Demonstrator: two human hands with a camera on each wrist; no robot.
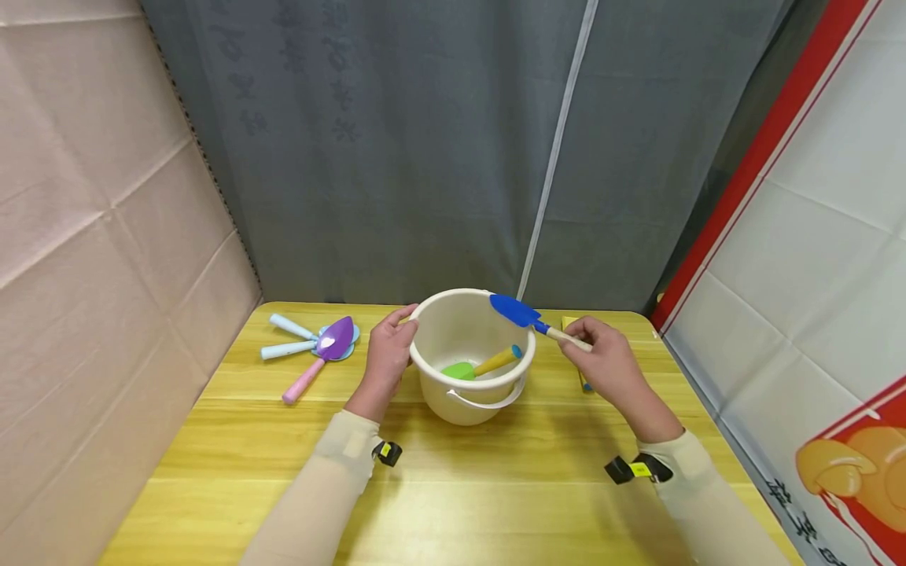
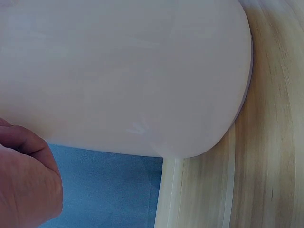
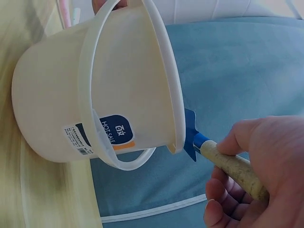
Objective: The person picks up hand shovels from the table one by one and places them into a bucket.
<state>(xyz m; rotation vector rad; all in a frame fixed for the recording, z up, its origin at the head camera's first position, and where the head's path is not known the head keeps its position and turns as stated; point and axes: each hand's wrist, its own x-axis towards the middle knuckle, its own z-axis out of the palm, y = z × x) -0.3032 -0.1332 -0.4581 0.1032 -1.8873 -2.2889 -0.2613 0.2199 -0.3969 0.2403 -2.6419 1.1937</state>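
Observation:
A cream-white bucket (image 1: 442, 397) stands on the table, its handle hanging down at the front. My left hand (image 1: 385, 354) grips the left side of its rim. Between thumb and fingers, my right hand (image 1: 605, 363) holds the light wooden handle of a small blue trowel (image 1: 514, 310). The blue blade is at the right of the rim, level with the bucket's mouth; whether they touch I cannot tell. Inside the bucket lies a small green trowel (image 1: 460, 370) with a yellow handle. A printed label (image 3: 116, 130) shows on the bucket in the right wrist view.
To the left, a purple trowel (image 1: 336, 338) with a pink handle lies over light-blue tools (image 1: 289, 350). A yellow object (image 1: 569, 321), mostly hidden, lies behind my right hand. A grey curtain (image 1: 389, 196) hangs behind the wooden table (image 1: 453, 503).

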